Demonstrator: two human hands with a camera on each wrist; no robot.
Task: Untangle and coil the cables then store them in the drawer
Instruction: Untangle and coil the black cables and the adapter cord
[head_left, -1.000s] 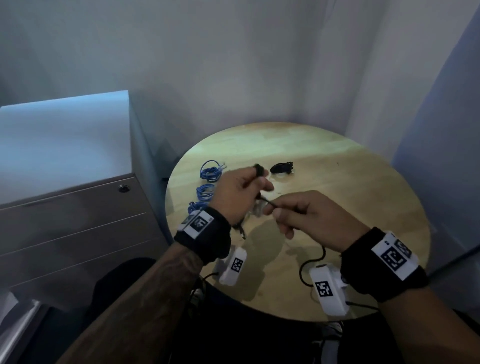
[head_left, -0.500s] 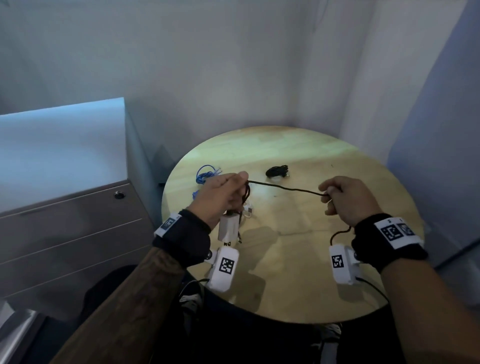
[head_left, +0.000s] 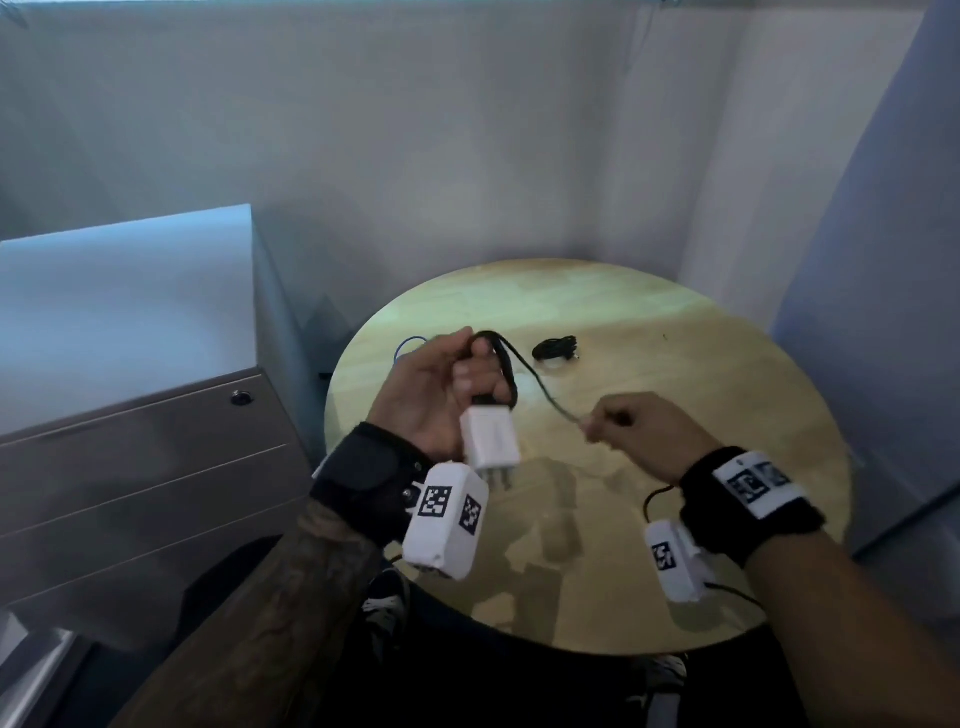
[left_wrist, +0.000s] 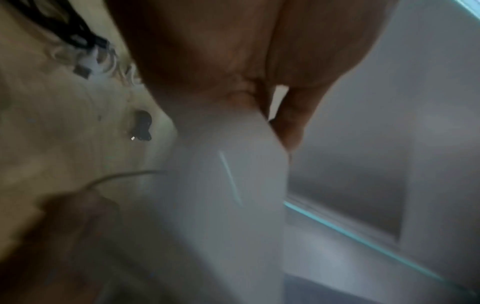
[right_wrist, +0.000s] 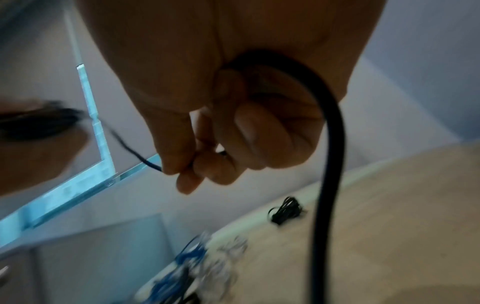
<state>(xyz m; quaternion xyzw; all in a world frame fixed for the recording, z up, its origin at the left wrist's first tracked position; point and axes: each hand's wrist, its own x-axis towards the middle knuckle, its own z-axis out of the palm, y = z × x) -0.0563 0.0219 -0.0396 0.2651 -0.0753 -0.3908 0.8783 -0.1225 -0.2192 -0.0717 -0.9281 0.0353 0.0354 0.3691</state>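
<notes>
My left hand (head_left: 447, 395) is raised over the round wooden table (head_left: 675, 374), palm turned up, holding a white charger plug (head_left: 491, 436) with loops of its black cable (head_left: 506, 364) draped over the fingers. The cable runs right to my right hand (head_left: 631, 431), which pinches it between thumb and fingertips (right_wrist: 192, 170) and lets the rest trail past the wrist (right_wrist: 327, 164). In the left wrist view the white plug (left_wrist: 233, 185) fills the middle, blurred. A small coiled black cable (head_left: 556, 349) lies on the table behind. A blue cable (head_left: 408, 344) peeks out behind my left hand.
A grey drawer cabinet (head_left: 140, 467) with a round lock (head_left: 240, 398) stands left of the table, its drawers closed. White walls hem in the table at the back and right. The right wrist view shows the blue cable (right_wrist: 182, 267) with a pale tangle beside it near the table edge.
My left hand has turned palm up and lifted, showing the white plug. My right hand has moved back in toward the left, so the stretched cable now sags between them.
</notes>
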